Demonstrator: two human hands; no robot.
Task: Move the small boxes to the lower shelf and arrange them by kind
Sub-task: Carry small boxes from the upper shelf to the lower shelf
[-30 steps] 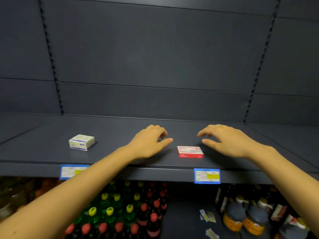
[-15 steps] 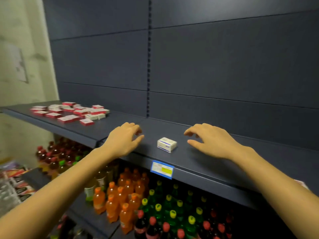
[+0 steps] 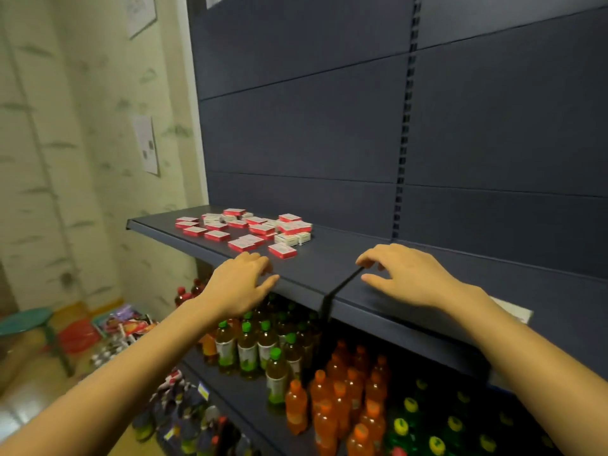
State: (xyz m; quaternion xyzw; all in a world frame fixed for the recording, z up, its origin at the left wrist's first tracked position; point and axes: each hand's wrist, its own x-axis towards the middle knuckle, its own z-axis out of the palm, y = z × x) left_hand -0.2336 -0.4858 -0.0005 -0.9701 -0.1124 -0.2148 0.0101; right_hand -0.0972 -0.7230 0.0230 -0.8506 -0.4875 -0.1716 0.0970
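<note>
My L hand [image 3: 240, 284] is at the front edge of the dark shelf [image 3: 329, 255], fingers loosely bent, nothing in it. R hand [image 3: 404, 278] is over the same shelf, fingers spread & apart, also holding nothing. The small boxes [image 3: 250, 230], mostly red w/ a few white, lie scattered on the shelf's left end, just beyond my L hand, not touching it. Drink bottles [image 3: 263, 350] stand under the shelf.

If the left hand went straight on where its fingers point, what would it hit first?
Probably the nearest red box, just ahead of the left hand, though depth is unclear.
</note>
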